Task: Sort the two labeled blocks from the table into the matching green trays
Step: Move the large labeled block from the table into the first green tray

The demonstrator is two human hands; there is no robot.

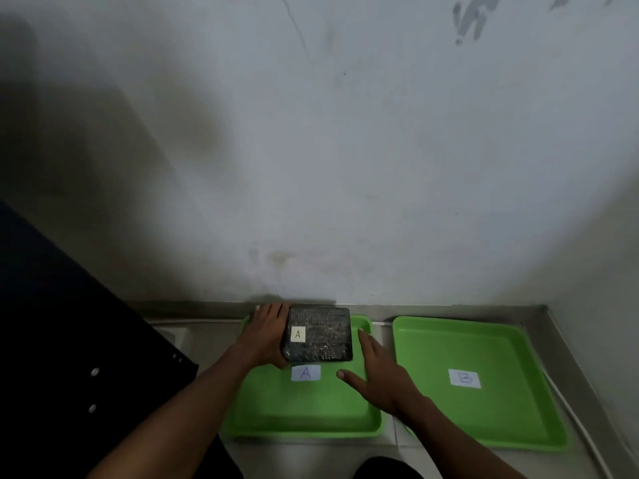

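Observation:
A black wrapped block (320, 335) with a yellow "A" sticker sits at the far end of the left green tray (301, 414), which carries a white "A" label. My left hand (268, 335) grips the block's left side, fingers over its far edge and thumb at its near corner. Just right of the block, my right hand (377, 369) hovers over the tray with fingers spread, holding nothing. The right green tray (484, 420) bears a white "B" label and holds no block. No second block is in view.
Both trays lie on a steel counter (383, 440) with a raised rim against a stained grey wall. A dark panel with rivets (62, 340) stands at the left. A white cable (570, 409) runs along the right tray's edge.

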